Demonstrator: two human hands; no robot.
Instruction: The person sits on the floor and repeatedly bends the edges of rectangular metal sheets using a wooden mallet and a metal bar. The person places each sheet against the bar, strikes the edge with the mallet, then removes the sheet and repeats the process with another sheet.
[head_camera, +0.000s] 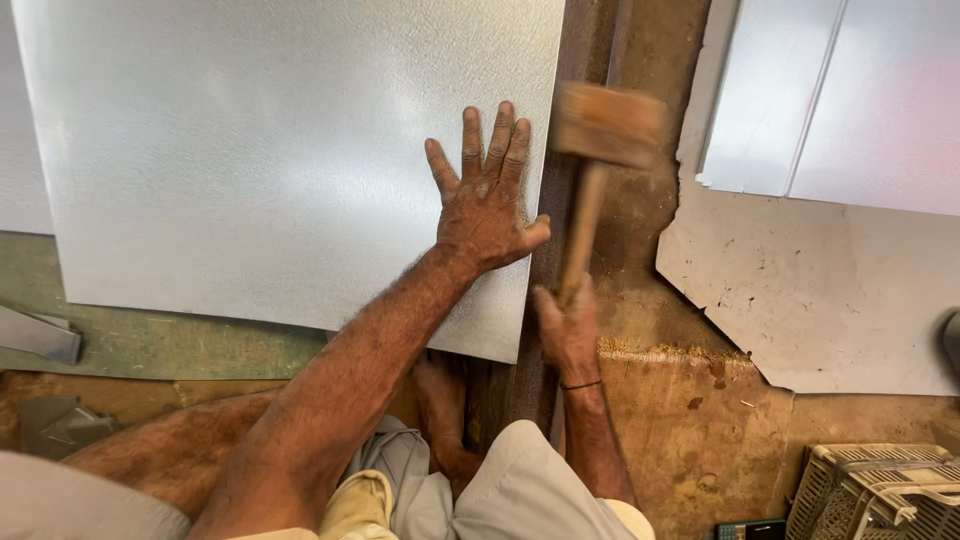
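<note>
While left hand (487, 205) flattens sheet (280, 150), right hand (568, 330) grips mallet (605, 125).

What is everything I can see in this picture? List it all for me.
large metal sheet: one, silvery grey, flat on the floor at upper left, under the left hand
other metal sheets: at least two, pale grey, upper right, on a bigger cut sheet
wooden mallet: one, brown, raised beside the large sheet's right edge
metal offcuts: a few, grey, far left
plastic crate: one, beige, bottom right corner
floor: brown, worn
left hand: pressed flat on the large sheet, fingers spread
right hand: gripping the mallet's handle
bare foot: one, between the knees
</note>
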